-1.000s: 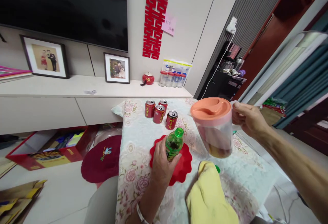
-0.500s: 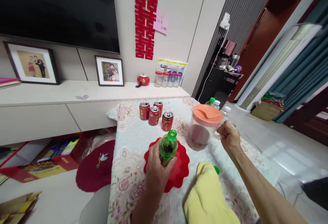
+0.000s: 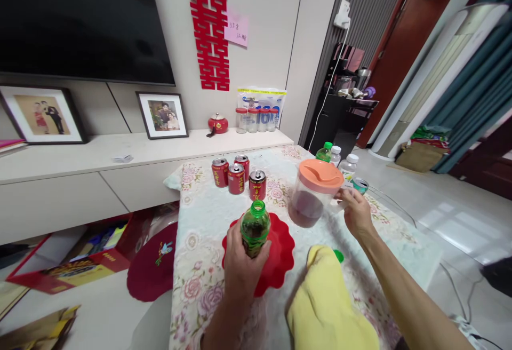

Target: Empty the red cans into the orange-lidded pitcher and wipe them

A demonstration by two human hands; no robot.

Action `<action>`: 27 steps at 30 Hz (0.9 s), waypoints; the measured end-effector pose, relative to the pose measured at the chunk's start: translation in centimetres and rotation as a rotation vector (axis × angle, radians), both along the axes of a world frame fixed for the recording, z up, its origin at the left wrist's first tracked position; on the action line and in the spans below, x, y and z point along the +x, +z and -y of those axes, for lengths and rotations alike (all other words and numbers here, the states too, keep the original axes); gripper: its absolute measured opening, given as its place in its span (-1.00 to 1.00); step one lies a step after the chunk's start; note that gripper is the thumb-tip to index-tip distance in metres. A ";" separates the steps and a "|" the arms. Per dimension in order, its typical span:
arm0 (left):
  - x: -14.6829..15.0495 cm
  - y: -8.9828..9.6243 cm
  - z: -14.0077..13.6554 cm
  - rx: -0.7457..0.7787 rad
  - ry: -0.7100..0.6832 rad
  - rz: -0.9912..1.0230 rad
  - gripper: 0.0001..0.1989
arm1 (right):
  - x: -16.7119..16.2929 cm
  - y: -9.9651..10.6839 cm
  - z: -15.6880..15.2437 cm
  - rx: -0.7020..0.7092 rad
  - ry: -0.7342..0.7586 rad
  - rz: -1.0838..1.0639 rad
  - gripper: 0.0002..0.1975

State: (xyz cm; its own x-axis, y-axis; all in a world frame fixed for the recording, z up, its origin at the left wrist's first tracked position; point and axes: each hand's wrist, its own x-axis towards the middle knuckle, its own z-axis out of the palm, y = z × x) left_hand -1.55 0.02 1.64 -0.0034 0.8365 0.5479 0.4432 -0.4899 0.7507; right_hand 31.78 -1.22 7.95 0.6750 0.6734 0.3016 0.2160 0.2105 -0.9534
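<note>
My left hand (image 3: 243, 262) is wrapped round an uncapped green plastic bottle (image 3: 256, 227) with dark contents, upright over a red scalloped plate (image 3: 280, 256). The bottle's base is hidden by my hand. On the right, my right hand (image 3: 356, 210) is closed on the handle side of a clear pitcher (image 3: 306, 206) with an orange lid (image 3: 321, 174) and dark liquid inside. Most of the handle is hidden by my fingers. A yellow cloth (image 3: 330, 302) lies nearest me, with a green bottle cap (image 3: 338, 255) beside it.
Several red drink cans (image 3: 236, 179) stand behind the plate. Beyond the pitcher are a capped green bottle (image 3: 324, 151), white-capped bottles (image 3: 349, 164) and a teal can (image 3: 360, 185). A white cabinet (image 3: 160, 150) runs behind the table; a maroon stool (image 3: 154, 262) is at left.
The view has turned slightly to the right. My right hand's fingers now reach closer in at the pitcher's side, and the teal can shows behind them. My left hand still holds the green bottle.
</note>
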 end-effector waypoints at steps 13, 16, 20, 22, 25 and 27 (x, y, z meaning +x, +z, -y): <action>0.6 0.8 0.7 -0.125 0.034 0.122 -0.33 | -10.2 -6.5 17.9 -0.525 0.434 0.997 -0.20; 0.6 0.9 0.7 -0.130 0.022 0.116 -0.37 | -10.5 -8.9 18.1 -0.398 0.389 1.071 -0.54; 0.6 0.9 0.6 -0.141 0.024 0.095 -0.50 | -10.9 -6.0 17.9 -0.330 0.486 1.045 -0.67; 0.6 0.8 0.5 -0.141 0.024 0.100 -0.53 | -10.6 -3.7 17.8 -0.405 0.586 1.013 -0.56; 0.6 0.8 0.4 -0.141 0.014 0.111 -0.53 | -8.4 -1.7 16.7 -0.443 0.425 0.875 -0.65; 0.6 0.8 0.3 -0.140 0.014 0.111 -0.52 | -6.4 -2.0 15.4 -0.541 0.186 0.802 -0.54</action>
